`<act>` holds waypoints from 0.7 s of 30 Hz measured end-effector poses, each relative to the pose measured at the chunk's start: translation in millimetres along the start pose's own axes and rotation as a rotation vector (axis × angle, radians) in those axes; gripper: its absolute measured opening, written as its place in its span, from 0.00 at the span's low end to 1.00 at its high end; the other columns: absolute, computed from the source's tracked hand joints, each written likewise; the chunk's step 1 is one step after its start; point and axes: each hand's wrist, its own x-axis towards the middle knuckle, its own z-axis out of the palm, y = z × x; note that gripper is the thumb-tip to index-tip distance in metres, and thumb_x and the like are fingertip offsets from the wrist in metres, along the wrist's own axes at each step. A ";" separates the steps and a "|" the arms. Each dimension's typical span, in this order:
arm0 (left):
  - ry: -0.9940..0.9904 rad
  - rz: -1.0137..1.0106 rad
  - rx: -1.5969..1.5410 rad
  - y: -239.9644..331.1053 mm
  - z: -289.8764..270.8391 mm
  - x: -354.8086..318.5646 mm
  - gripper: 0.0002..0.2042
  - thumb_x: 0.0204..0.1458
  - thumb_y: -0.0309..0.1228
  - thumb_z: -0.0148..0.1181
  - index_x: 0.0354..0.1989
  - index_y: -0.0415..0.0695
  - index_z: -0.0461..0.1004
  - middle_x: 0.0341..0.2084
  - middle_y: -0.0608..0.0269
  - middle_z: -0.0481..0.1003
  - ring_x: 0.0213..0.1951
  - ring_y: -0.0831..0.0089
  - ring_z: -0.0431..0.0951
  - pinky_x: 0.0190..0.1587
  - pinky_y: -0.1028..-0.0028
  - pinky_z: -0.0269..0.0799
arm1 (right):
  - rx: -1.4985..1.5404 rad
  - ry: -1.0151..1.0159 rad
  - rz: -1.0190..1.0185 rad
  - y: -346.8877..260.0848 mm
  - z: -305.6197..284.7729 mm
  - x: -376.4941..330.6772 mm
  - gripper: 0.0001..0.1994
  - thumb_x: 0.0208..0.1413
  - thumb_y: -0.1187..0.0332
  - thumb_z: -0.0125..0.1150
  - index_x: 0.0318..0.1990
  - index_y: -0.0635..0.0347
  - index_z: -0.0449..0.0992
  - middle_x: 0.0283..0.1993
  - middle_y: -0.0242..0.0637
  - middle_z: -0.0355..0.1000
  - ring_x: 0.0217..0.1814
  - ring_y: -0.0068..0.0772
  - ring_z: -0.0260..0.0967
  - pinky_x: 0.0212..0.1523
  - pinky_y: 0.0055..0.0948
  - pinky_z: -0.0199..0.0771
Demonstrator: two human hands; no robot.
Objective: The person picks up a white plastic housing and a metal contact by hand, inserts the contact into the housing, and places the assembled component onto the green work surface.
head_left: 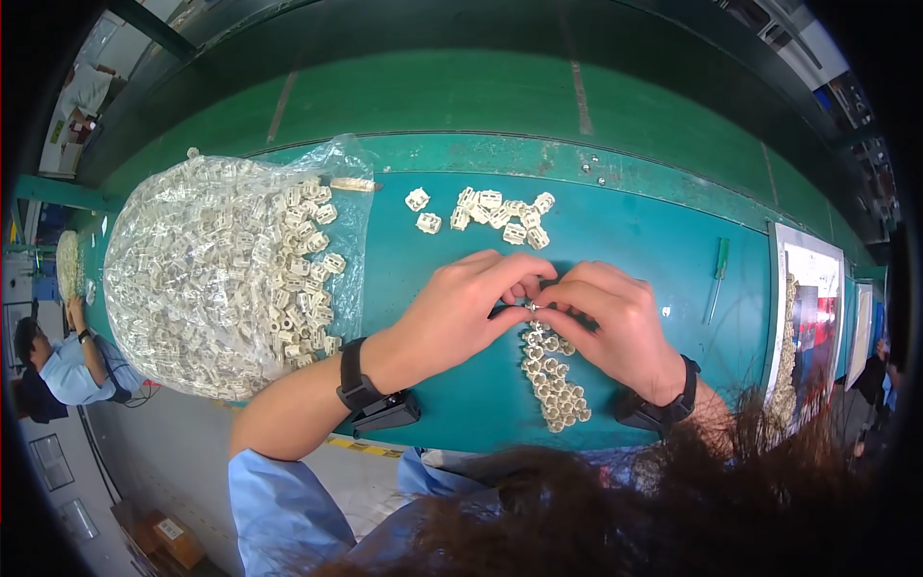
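My left hand (481, 293) and my right hand (611, 317) meet over the middle of the table, thumbs and fingers closed in a pinch. Between their fingertips is a small pale piece (533, 307), too small and too covered to make out its kind. Just below the fingertips a cluster of cream ring-shaped plastic parts (556, 385) lies packed together on the green table. Beyond the hands are several loose cream plastic parts (490, 200), with two more (429, 222) a little to their left.
A large clear plastic bag (207, 260) heaped with cream parts fills the left, its open side spilling toward the table's middle. A green-handled screwdriver (720, 262) lies to the right, beside a white-framed board (780, 317). At far left a person in blue (72, 365) sits by another heap.
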 end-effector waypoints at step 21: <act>-0.114 0.191 0.090 -9.0 -10.8 -3.1 0.23 0.56 0.18 0.73 0.61 0.48 0.83 0.43 0.63 0.86 0.46 0.62 0.87 0.48 0.63 0.86 | 0.018 -0.159 0.299 14.0 -54.7 -3.3 0.09 0.55 0.77 0.81 0.43 0.60 0.90 0.35 0.36 0.81 0.31 0.33 0.78 0.32 0.33 0.77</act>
